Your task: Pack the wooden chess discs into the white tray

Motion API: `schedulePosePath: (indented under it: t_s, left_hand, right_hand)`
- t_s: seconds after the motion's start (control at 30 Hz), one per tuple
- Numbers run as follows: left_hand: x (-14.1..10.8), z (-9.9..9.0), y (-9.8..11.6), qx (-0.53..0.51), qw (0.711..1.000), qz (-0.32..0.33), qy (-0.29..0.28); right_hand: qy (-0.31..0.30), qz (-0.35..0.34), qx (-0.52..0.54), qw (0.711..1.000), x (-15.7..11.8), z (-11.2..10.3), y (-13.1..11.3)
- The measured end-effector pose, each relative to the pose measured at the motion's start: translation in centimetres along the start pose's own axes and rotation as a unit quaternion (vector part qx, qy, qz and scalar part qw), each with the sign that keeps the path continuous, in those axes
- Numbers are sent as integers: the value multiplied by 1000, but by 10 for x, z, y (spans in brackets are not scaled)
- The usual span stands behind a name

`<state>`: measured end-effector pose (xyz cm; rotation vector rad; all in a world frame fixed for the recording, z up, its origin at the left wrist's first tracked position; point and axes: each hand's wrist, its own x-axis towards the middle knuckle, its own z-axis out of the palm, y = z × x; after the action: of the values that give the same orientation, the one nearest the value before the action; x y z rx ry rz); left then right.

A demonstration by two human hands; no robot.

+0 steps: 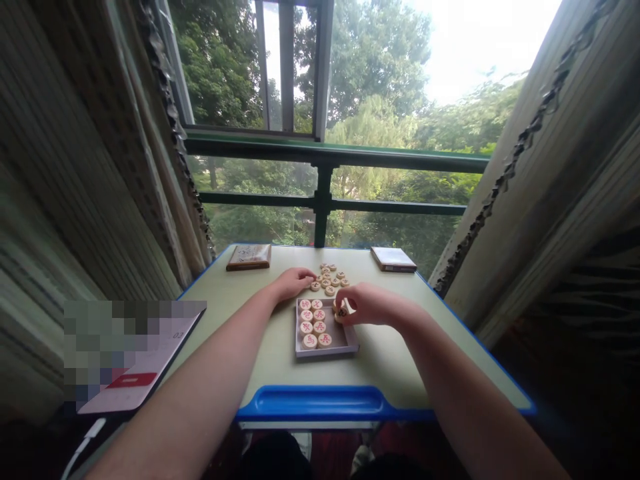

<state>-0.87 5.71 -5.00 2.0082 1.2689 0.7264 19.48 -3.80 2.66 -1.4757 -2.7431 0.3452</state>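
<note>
A shallow open box (327,352) lies on the table in front of me. Its left part holds two columns of round wooden Chinese chess pieces (306,327) with red characters. My right hand (370,303) pinches a dark-lettered chess piece (342,313) over the right part of the box, partly hiding what lies beneath. Beyond the box, several loose pieces with dark characters (330,291) are gathered in a cluster. My left hand (293,283) rests low on the table at the cluster's left side, fingers stretched toward it, its fingertips close to the nearest pieces.
A brown patterned case (249,257) lies at the table's back left, a flat pale box (393,259) at the back right. A blue tray groove (320,401) runs along the front edge. A partly blurred tablet-like screen (150,360) stands at left. Curtains (520,167) flank the window.
</note>
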Motion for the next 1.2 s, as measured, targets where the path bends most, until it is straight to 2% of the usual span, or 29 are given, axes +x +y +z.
schedulePosePath:
  t_s: [0.7, 0.97, 1.2]
  left_hand:
    - [-1, -1, 0, 32, 999, -6, 4]
    - [-1, 0, 1, 29, 1000, -2, 7]
    - [-1, 0, 1, 36, 999, 4, 6]
  right_hand:
    - [10, -5, -24, 1000, 2, 7, 5]
    - [-5, 12, -26, 1000, 3, 10, 4]
    - [5, 27, -37, 999, 3, 9, 3]
